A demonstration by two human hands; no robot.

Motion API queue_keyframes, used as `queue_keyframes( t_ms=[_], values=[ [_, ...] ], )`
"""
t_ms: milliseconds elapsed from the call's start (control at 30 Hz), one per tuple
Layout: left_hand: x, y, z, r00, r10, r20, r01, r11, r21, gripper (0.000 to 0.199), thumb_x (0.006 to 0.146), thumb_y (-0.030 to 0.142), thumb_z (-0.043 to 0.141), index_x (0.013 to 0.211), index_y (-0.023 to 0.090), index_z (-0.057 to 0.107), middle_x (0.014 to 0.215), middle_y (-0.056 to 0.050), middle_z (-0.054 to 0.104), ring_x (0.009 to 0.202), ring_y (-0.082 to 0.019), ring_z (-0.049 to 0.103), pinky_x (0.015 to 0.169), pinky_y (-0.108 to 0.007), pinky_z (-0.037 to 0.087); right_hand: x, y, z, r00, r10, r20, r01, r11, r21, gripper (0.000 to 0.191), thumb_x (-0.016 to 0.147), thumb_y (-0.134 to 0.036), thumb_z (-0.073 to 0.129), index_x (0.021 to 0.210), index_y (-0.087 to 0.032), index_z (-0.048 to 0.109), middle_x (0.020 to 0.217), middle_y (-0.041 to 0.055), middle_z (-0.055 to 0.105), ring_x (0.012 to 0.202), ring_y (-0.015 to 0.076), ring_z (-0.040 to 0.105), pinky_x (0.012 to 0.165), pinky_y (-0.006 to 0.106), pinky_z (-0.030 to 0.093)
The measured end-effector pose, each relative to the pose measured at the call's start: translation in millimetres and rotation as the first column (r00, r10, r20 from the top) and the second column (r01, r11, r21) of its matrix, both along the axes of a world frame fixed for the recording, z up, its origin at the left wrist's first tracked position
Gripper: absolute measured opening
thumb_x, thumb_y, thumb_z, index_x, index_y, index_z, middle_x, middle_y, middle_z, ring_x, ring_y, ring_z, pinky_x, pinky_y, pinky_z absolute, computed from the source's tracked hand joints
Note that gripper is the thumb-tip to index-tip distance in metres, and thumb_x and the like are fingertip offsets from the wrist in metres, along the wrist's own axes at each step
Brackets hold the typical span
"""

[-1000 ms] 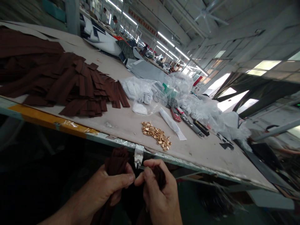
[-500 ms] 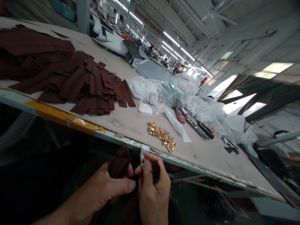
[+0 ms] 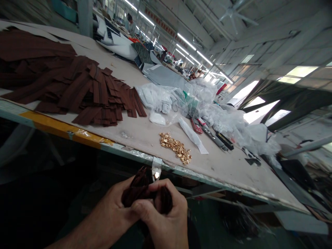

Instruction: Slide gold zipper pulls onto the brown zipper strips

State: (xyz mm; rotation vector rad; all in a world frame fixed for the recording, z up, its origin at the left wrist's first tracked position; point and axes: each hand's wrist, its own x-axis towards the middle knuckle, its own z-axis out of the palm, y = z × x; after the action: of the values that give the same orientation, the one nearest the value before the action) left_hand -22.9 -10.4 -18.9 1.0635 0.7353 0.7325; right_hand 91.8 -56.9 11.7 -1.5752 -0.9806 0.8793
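Just off the table's near edge, my left hand (image 3: 115,204) is closed around a bunch of brown zipper tapes (image 3: 140,180). My right hand (image 3: 169,211) is curled beside it, its thumb and forefinger meeting at the bunch, with more brown tape inside its curve. Just above my fingertips, a small taped holder (image 3: 157,164) juts from the table edge with a shiny gold piece (image 3: 156,175) at its end. On the table beyond lies a heap of gold zipper sliders (image 3: 176,148). A large pile of brown zipper strips (image 3: 85,86) spreads out on the left.
The long table (image 3: 228,173) slants across the view, yellow tape (image 3: 64,130) along its edge. Clear plastic bags (image 3: 166,98), a white strip (image 3: 193,136), a red calculator-like object (image 3: 196,126) and a grey cutter-like tool (image 3: 214,137) lie behind the sliders. A person (image 3: 129,24) is far back.
My right thumb and fingers have moved left and down, off the holder's end and onto the bunch in my left hand. The gold piece at the holder now shows.
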Motion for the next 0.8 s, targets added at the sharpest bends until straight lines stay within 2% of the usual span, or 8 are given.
queue_keyframes(
  t_ms=[67, 133, 267, 333, 433, 533, 700, 800],
  values=[
    [2, 0, 1.1, 1.000, -0.020, -0.003, 0.020, 1.000, -0.018, 0.013, 0.071, 0.024, 0.073, 0.083, 0.020, 0.070, 0.080, 0.001, 0.072, 0.085, -0.023, 0.066, 0.074, -0.027, 0.051, -1, 1, -0.7, 1.000, -0.002, -0.011, 0.002, 1.000, 0.018, 0.014, 0.064, -0.024, 0.073, 0.064, -0.016, 0.062, 0.050, -0.0077, 0.042, 0.049, 0.0077, 0.033, 0.047, 0.021, 0.025],
    [3, 1, 2.4, 0.999, -0.024, -0.030, 0.022, 0.997, -0.068, 0.013, 0.070, 0.022, 0.074, 0.083, 0.019, 0.071, 0.078, 0.001, 0.074, 0.083, -0.023, 0.066, 0.072, -0.027, 0.051, 2, 3, -3.7, 0.999, 0.012, -0.051, -0.010, 0.998, 0.057, 0.019, 0.070, -0.030, 0.070, 0.062, -0.016, 0.061, 0.052, -0.0056, 0.045, 0.052, 0.0088, 0.036, 0.050, 0.022, 0.030],
    [2, 1, 0.3, 1.000, -0.006, 0.008, 0.007, 0.989, -0.150, 0.020, 0.063, 0.024, 0.081, 0.079, 0.019, 0.072, 0.075, 0.000, 0.074, 0.075, -0.021, 0.065, 0.069, -0.027, 0.051, 12, 3, -12.7, 0.975, 0.052, -0.215, -0.042, 0.998, 0.050, 0.032, 0.072, -0.041, 0.073, 0.060, -0.016, 0.056, 0.048, -0.0068, 0.040, 0.045, 0.0064, 0.030, 0.043, 0.020, 0.024],
    [1, -1, -2.6, 0.999, 0.042, 0.034, -0.035, 0.983, -0.181, 0.025, 0.061, 0.032, 0.083, 0.080, 0.019, 0.072, 0.063, 0.002, 0.069, 0.063, -0.017, 0.061, 0.059, -0.024, 0.049, 15, 2, -17.1, 0.951, 0.050, -0.305, -0.042, 0.999, 0.035, 0.037, 0.073, -0.045, 0.073, 0.061, -0.017, 0.053, 0.045, -0.0085, 0.037, 0.041, 0.0049, 0.026, 0.038, 0.019, 0.020],
    [0, -1, -6.1, 0.982, 0.187, 0.001, -0.181, 0.953, -0.245, 0.030, 0.064, 0.046, 0.079, 0.077, 0.021, 0.069, 0.053, 0.005, 0.059, 0.050, -0.012, 0.051, 0.048, -0.020, 0.042, 17, 1, -21.1, 0.947, 0.020, -0.321, -0.007, 0.999, 0.041, 0.036, 0.073, -0.046, 0.074, 0.065, -0.016, 0.056, 0.044, -0.0086, 0.038, 0.039, 0.0044, 0.027, 0.037, 0.018, 0.019],
    [-1, 1, -7.9, 0.972, 0.233, -0.037, -0.235, 0.940, -0.247, 0.033, 0.068, 0.052, 0.075, 0.070, 0.020, 0.065, 0.055, 0.004, 0.058, 0.051, -0.012, 0.050, 0.049, -0.021, 0.043, 17, 0, -20.4, 0.965, 0.018, -0.263, -0.005, 0.999, 0.052, 0.029, 0.073, -0.042, 0.075, 0.073, -0.015, 0.067, 0.047, -0.0067, 0.043, 0.042, 0.0056, 0.031, 0.040, 0.019, 0.024],
    [-1, 3, -7.3, 0.982, 0.188, -0.035, -0.191, 0.969, -0.155, 0.033, 0.060, 0.046, 0.083, 0.075, 0.021, 0.068, 0.053, 0.008, 0.049, 0.045, -0.006, 0.034, 0.042, -0.017, 0.030, 16, -3, -14.1, 1.000, 0.024, -0.016, -0.022, 0.994, 0.103, 0.023, 0.078, -0.039, 0.068, 0.073, -0.016, 0.070, 0.056, -0.0019, 0.056, 0.051, 0.0110, 0.046, 0.050, 0.023, 0.039],
    [-1, 2, -4.2, 0.993, 0.119, -0.009, -0.119, 0.978, -0.172, 0.031, 0.068, 0.048, 0.077, 0.072, 0.019, 0.066, 0.051, 0.008, 0.044, 0.045, -0.006, 0.032, 0.042, -0.017, 0.026, 16, -5, -13.9, 0.982, 0.015, 0.188, -0.058, 0.973, 0.223, 0.017, 0.083, -0.032, 0.062, 0.073, -0.018, 0.067, 0.063, -0.0003, 0.061, 0.057, 0.0128, 0.052, 0.054, 0.023, 0.041]
  ],
)
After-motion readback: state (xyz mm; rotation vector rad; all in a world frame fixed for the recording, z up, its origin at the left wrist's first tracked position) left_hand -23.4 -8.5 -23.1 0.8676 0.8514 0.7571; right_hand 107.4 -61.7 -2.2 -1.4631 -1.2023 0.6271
